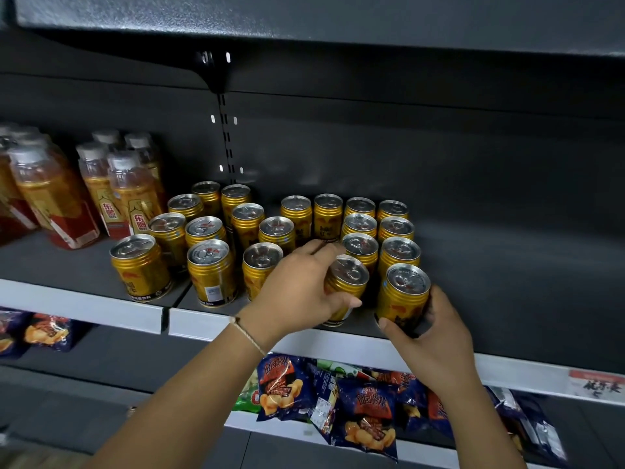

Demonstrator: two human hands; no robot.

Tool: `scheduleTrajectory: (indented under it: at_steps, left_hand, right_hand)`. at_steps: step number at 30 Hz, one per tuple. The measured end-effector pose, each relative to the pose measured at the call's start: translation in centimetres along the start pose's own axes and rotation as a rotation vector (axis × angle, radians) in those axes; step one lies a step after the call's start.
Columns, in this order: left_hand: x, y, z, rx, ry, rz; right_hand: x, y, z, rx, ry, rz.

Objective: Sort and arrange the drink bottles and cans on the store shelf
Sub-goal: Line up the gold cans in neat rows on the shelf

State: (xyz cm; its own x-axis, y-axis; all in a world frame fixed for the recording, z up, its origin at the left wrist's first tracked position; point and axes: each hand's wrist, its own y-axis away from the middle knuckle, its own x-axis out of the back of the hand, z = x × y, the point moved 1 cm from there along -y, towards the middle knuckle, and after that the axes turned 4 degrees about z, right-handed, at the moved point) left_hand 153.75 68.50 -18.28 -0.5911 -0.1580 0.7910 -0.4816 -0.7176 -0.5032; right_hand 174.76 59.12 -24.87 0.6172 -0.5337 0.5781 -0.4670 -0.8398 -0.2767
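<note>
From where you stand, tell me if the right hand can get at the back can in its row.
Probably not directly: the right hand grips the front can, and three cans stand between it and the back can. Only from above.

Both bare forearms are reaching forward; the left grip (297,286) and right grip (436,330) are each curling fingers around something.

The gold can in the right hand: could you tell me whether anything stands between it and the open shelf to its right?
Nothing visible does. The right hand holds the gold can at the shelf front, and the surface to its right lies bare to the back panel.
</note>
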Motion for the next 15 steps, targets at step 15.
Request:
scheduleTrajectory:
  at_steps: [15]
  left_hand:
    - [-3.3, 3.1, -1.3, 0.296, 0.279, -0.17]
  right_hand:
    - [0.2, 0.0, 0.0, 0.025, -0.03, -0.016]
